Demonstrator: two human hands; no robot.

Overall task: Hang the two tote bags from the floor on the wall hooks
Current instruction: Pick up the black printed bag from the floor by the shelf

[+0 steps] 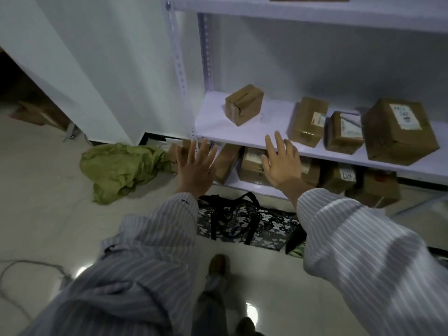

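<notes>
— Tote (274,226) first: where is it?
— Flat on the floor (48,214), just in front of the shelf's (242,139) bottom board. It shows between the two striped sleeves. It has a black-and-white pattern, and its black handles (213,221) lie loose on top.
— Any second one?
— Hard to say. A dark thing (294,246) with a bit of green pokes out at the tote's right end, mostly hidden by the right sleeve (363,238). A crumpled green heap (121,170) lies further left, near the wall corner. Bag or cloth, I cannot tell.
— Left hand (196,166)?
— Stretched out above the floor, fingers straight and spread, holding nothing.
— Right hand (282,163)?
— The same: fingers spread, nothing in it. It is raised in front of the shelf's front edge, and I cannot tell whether it touches. Both hands are well above the tote.
— What else?
— Four brown boxes (243,105) stand on the middle board, with more below. A shoe (218,265) stands on the floor near the tote.
</notes>
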